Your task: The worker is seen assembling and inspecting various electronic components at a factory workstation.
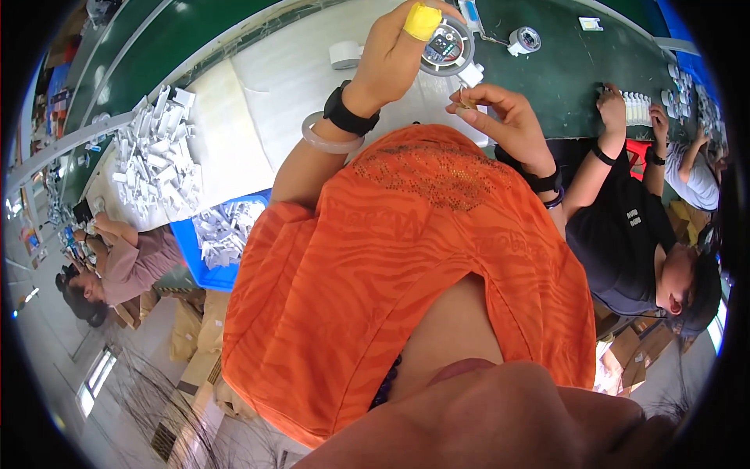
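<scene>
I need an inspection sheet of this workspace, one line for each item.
Surface: green bench partly under a white sheet.
Job's things: round grey device; small white part below it.
Clutter: pile of white plastic parts, blue bin, tape rolls.
Hands: left hand, yellow-taped finger, on the device; right hand pinches something too small to tell.
Cables: thin wire near the device.
Surroundings: seated co-workers either side; cardboard boxes on floor.

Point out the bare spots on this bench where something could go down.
Free: the white sheet between the heap of white plastic parts and the left hand; the green mat beyond the right hand. Crowded: around the round grey fixture and the co-worker's row of white pieces.
</scene>
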